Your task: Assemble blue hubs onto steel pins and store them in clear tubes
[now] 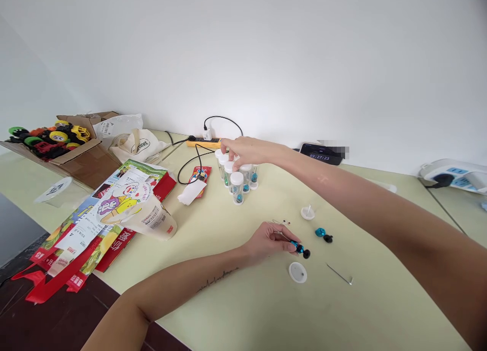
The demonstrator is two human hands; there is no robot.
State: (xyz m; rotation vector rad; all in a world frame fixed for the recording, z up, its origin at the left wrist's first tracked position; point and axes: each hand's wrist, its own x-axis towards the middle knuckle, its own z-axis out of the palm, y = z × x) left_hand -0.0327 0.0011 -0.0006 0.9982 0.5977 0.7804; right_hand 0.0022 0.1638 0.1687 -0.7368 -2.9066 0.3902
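Observation:
My left hand (268, 243) pinches a small blue and black metal piece (300, 248) above the pale table. Reaching across to the back, my right hand (245, 150) has its fingers curled down around the white lid of a clear jar (224, 159) in a tight cluster. Several such jars stand upright there, the nearest one (237, 188) with a blue-green piece inside. Below my left hand lies a round white lid (297, 273); another white disc (308, 212) has a thin post sticking up. A second blue and black piece (323, 234) rests right of my left hand.
An L-shaped hex key (340, 274) lies at the right. On the left are a plastic cup (158, 221), a printed bag (91, 224) and a carton of toys (79, 161). A power strip (201, 143), cables, a digital clock (321, 154) and another power strip (456, 174) line the wall.

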